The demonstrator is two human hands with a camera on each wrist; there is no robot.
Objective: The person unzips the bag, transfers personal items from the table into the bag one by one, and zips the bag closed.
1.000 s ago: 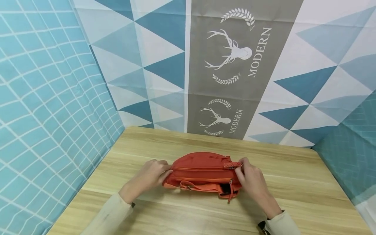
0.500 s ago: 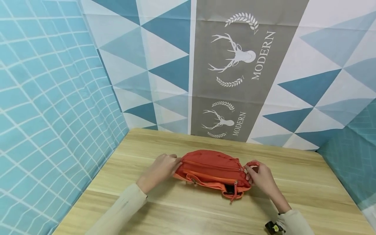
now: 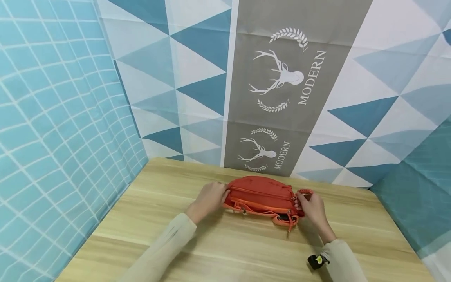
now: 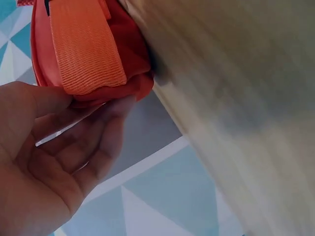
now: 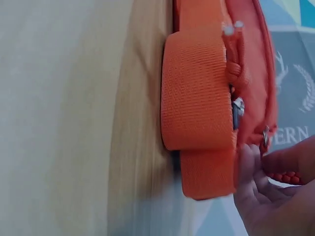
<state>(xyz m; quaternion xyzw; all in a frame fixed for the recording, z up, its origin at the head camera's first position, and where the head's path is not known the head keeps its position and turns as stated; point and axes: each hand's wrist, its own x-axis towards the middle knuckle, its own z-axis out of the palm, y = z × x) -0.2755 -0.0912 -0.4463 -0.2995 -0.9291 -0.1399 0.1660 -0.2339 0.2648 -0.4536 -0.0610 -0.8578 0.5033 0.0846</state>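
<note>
A red waist bag (image 3: 260,187) with orange straps and zips lies on the wooden table, near its far side. At the bag's left end, my left hand (image 3: 210,197) pinches the fabric; the left wrist view shows the thumb above and fingers below, beside an orange webbing strap (image 4: 86,49). My right hand (image 3: 314,209) is at the other end. In the right wrist view, its thumb and forefinger pinch the zipper pull (image 5: 266,140) of the upper zip, with a braided red cord (image 5: 285,178) hanging behind the fingers. The upper zip looks closed.
The wooden table (image 3: 225,250) meets a patterned cloth backdrop (image 3: 197,98) behind the bag. A blue checked cloth (image 3: 63,129) borders the left side, and a teal cloth (image 3: 419,196) the right. An orange strap loop (image 5: 197,91) sticks out from the bag's front.
The bag has shifted right and farther away, with both hands on it. My right hand has drawn the zipper pull rightward to the bag's right end.
</note>
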